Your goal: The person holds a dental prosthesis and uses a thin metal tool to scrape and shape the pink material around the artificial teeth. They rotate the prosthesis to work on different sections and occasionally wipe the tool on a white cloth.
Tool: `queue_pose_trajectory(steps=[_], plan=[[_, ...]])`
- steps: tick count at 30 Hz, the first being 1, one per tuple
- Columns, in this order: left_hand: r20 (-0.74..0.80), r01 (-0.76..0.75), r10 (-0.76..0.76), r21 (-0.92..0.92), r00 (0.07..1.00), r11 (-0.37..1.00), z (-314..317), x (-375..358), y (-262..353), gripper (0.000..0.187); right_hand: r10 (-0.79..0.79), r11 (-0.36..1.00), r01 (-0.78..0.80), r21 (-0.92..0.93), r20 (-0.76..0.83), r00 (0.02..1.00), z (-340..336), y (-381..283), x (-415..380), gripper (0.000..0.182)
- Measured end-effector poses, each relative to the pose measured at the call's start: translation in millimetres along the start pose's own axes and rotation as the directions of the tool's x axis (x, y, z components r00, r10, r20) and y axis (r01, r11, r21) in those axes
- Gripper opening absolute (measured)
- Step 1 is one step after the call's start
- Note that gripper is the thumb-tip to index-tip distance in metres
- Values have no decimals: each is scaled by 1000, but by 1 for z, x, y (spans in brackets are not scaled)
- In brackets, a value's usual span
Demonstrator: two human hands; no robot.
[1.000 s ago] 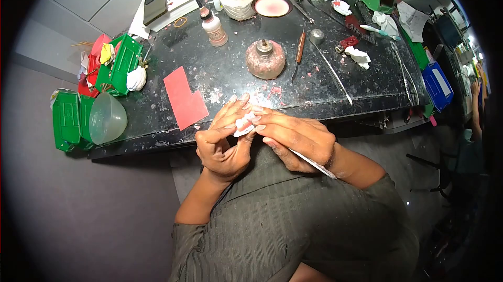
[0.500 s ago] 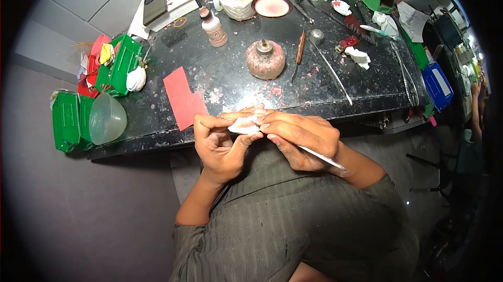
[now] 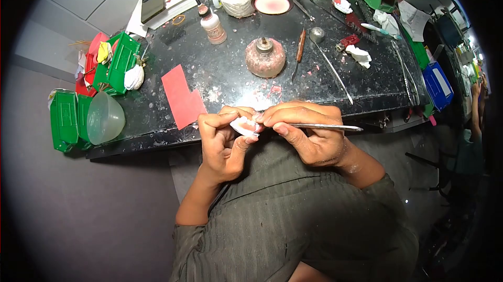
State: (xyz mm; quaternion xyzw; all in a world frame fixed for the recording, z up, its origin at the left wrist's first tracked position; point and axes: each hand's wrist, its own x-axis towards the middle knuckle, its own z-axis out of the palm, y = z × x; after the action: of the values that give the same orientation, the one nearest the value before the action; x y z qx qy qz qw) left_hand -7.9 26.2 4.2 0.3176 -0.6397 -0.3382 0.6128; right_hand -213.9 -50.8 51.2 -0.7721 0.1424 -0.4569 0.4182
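Observation:
Between the thumb and fingers of my left hand (image 3: 222, 143) is a small white dental cast (image 3: 244, 126) with a pink area on it. My right hand (image 3: 312, 130) grips a slim metal carving tool (image 3: 340, 127) like a pen, its shaft pointing out to the right. The working tip of the tool meets the cast's right side, though my fingers hide the exact contact. Both hands are together in front of the bench edge. Just left of them, a notched pink wax sheet (image 3: 182, 96) lies on the bench.
A glass spirit lamp (image 3: 265, 59) stands mid-bench. Beside it lie a wooden-handled wax knife (image 3: 300, 51) and a long metal ladle (image 3: 332, 67). A bottle (image 3: 213, 28) stands farther back. Green bins (image 3: 65, 119) and a translucent bowl (image 3: 106, 118) sit at the left.
The metal tool has swung from slanting down toward me to nearly level. My right hand has turned with it, and the cast is tilted differently in my left hand.

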Motion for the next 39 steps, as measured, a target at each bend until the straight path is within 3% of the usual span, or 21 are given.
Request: queue_pose_trajectory(steps=[25,27,29,32,35,36,38,39], plan=[[-11,86,-88,-133,996,987,1,0,2,42,16,997,-23,78,93,996,-13,7,2,10],[-70,57,-66,-127,995,990,1,-2,-3,47,70,966,-63,252,-17,997,-14,12,0,14],[-114,21,-29,-71,993,997,6,0,-4,47,-24,945,67,319,-136,990,-14,22,0,22],[-162,-34,38,24,986,999,7,1,-6,48,91,914,11,407,-230,969,-10,19,-11,25],[-160,-118,133,102,978,988,7,3,-9,49,145,948,-101,301,-128,981,-5,10,-21,20],[-149,-182,203,139,968,973,8,4,-10,48,20,981,-4,192,-81,996,-3,8,-15,20],[-161,-172,201,179,966,969,8,3,-7,46,-191,981,192,32,-40,981,4,6,-3,18],[-173,-161,200,218,964,963,9,2,-5,44,-210,976,209,-58,-25,977,6,0,1,17]])
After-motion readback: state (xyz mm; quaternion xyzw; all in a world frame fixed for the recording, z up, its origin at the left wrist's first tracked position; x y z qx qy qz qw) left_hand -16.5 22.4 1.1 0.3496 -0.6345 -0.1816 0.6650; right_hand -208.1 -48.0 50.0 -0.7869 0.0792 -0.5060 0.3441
